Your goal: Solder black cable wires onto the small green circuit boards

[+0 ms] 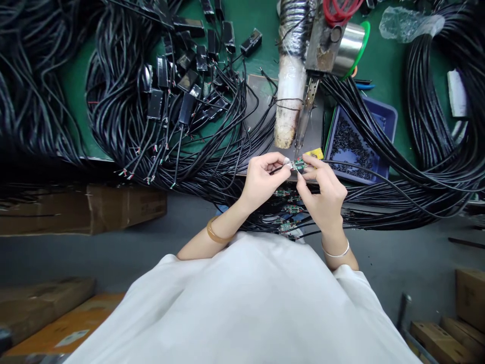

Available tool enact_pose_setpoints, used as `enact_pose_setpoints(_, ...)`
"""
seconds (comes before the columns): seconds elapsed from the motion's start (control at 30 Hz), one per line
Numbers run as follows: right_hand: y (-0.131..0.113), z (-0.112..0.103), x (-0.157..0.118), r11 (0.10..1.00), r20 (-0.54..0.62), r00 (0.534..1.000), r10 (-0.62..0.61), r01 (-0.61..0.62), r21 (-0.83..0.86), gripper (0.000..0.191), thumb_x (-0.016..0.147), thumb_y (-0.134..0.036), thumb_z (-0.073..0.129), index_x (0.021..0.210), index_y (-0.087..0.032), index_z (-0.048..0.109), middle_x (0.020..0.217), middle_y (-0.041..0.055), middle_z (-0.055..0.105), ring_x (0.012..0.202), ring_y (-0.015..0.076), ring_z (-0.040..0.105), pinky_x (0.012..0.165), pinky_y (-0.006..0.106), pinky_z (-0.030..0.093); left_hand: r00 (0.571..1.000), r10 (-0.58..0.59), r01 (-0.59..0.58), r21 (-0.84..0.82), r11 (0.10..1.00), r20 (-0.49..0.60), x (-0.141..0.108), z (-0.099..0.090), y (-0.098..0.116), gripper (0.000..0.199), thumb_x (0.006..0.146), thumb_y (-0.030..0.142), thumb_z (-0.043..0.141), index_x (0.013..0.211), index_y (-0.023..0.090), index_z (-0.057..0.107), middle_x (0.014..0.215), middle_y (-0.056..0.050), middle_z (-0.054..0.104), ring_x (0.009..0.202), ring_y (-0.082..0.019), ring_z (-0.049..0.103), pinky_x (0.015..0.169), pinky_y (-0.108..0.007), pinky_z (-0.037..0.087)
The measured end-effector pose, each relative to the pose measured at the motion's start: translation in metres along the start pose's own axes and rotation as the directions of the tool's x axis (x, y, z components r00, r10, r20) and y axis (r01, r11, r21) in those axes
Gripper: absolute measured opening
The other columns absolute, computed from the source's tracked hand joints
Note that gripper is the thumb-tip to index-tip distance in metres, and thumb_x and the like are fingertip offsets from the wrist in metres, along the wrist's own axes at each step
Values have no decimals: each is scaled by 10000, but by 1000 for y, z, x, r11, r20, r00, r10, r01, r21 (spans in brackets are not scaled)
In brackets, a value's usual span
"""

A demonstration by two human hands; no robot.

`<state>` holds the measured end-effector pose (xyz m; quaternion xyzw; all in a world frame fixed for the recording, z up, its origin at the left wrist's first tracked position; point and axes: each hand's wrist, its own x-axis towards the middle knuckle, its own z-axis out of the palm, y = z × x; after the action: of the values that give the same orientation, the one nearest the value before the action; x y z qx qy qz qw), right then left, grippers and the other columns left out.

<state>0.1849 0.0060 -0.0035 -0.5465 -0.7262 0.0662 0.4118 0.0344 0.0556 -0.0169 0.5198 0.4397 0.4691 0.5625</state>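
My left hand (264, 177) pinches the end of a black cable (278, 169), its thin wires at the left edge of a small green circuit board (300, 164). On the other side, my right hand (322, 189) grips the board between closed fingers, and a black cable runs off to the right from it. Just above the board ends the tip of a soldering iron (303, 126), fixed pointing down. A yellow piece (314, 153) lies behind my right fingers. Below my hands, several more green boards (293, 209) hang on black cables near my lap.
A white-wrapped tube (288, 108) comes down beside the iron. A solder spool (350, 48) with a green rim sits above. To the right stands a blue tray (392, 129) of small black pieces. Cable bundles (125, 76) and black boxes (187, 106) cover the left.
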Motion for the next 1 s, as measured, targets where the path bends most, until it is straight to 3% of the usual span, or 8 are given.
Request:
enact_pose_setpoints(0.2, 1, 1, -2, 1000, 10, 1000, 24, -24, 16, 107, 899, -143, 615, 837, -213, 563, 1217, 84, 716, 1006, 168, 725, 871, 302, 609, 999, -49, 49, -16, 999, 20, 1, -2, 0, 52, 720, 152, 701, 681, 128, 677, 609, 18, 607, 544, -67, 508, 529, -188, 394)
enact_pose_setpoints(0.5, -1, -3, 1, 993, -22, 997, 79, -77, 90, 129, 874, -118, 665, 821, -208, 589, 1127, 61, 730, 1012, 162, 710, 895, 335, 604, 984, -133, 159, -246, 956, 118, 1, -4, -5, 127, 753, 258, 759, 733, 136, 735, 554, 44, 568, 458, -37, 397, 499, -195, 375)
enact_pose_setpoints(0.7, 0, -4, 2, 994, -10, 997, 72, -71, 83, 122, 875, -120, 671, 818, -199, 599, 1109, 69, 734, 1022, 166, 708, 914, 341, 589, 988, -126, 138, -152, 979, 87, 2, -3, -2, 88, 734, 198, 725, 686, 125, 711, 598, 17, 599, 539, -60, 486, 550, -194, 398)
enact_pose_setpoints(0.87, 1, -1, 3, 996, -20, 998, 64, -63, 56, 116, 882, -135, 667, 819, -208, 603, 1092, 51, 736, 1015, 165, 709, 909, 339, 589, 987, -125, 139, -147, 979, 100, 4, 0, -2, 92, 749, 199, 704, 698, 123, 699, 551, 42, 517, 488, -46, 395, 484, -196, 308)
enact_pose_setpoints(1.0, 0, -1, 5, 997, -29, 998, 60, -58, 57, 117, 875, -120, 673, 821, -199, 607, 1080, 59, 734, 1017, 162, 707, 923, 326, 580, 993, -85, 96, -133, 986, 83, 5, 1, -1, 88, 751, 196, 702, 700, 124, 697, 566, 40, 532, 503, -50, 418, 497, -192, 329)
